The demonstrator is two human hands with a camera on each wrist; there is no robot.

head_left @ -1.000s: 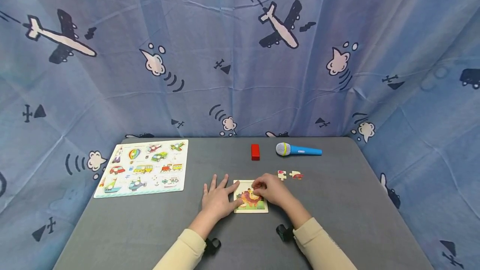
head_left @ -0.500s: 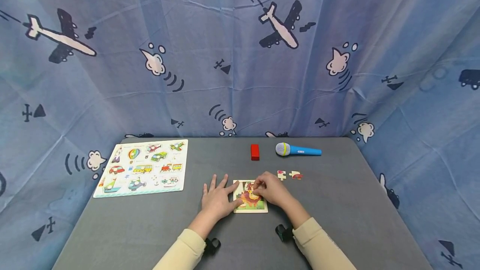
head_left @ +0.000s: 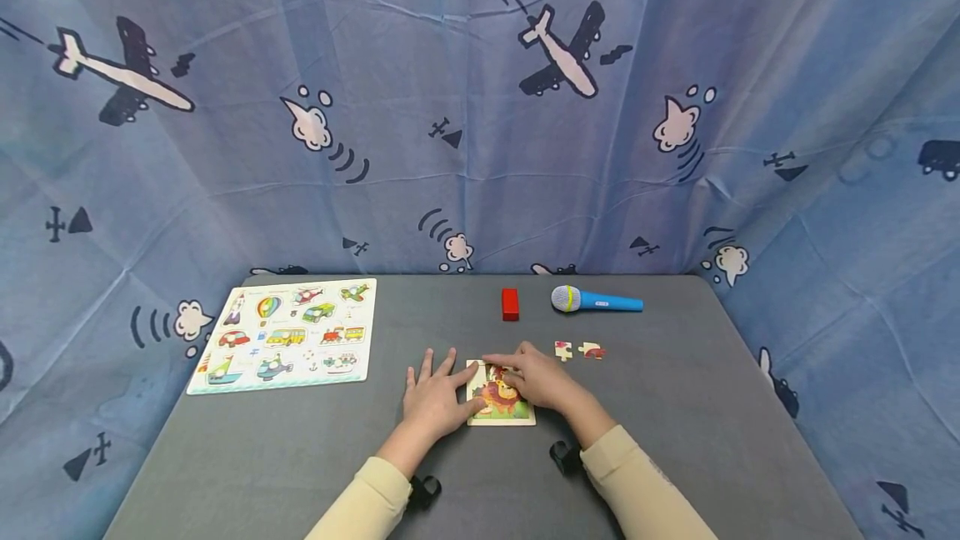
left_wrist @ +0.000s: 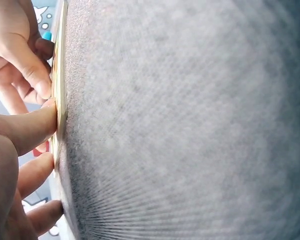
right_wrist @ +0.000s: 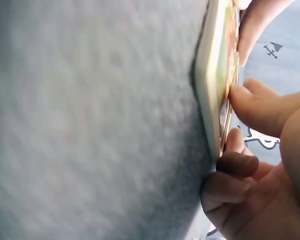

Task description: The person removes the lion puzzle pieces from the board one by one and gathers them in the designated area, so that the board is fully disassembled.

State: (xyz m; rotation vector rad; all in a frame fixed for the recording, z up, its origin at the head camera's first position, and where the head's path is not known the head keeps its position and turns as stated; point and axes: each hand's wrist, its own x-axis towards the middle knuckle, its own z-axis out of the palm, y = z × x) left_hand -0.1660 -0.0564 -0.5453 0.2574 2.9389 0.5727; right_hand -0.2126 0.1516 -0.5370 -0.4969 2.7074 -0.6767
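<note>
A small wooden jigsaw puzzle (head_left: 504, 407) with a lion picture lies flat on the table. My left hand (head_left: 433, 403) is spread at its left side, thumb and index finger touching the frame's edge. Over the upper right part of the puzzle is my right hand (head_left: 542, 378), its index finger stretched across the top and its thumb (right_wrist: 255, 107) on the picture. In the right wrist view a piece edge stands slightly above the frame, and the other fingers curl beside the board. Part of the picture is hidden under this hand. Two loose puzzle pieces (head_left: 563, 350) lie just beyond it.
On the grey table (head_left: 300, 457), a red block (head_left: 510, 305) and a blue toy microphone (head_left: 600, 301) lie toward the back. A white picture board (head_left: 281, 338) with vehicles is at the left. A patterned blue curtain (head_left: 465, 107) hangs behind.
My right hand has gone from pinching at the puzzle's upper right to stretching its index finger leftward over the top, with the thumb on the picture. My left hand has stayed put.
</note>
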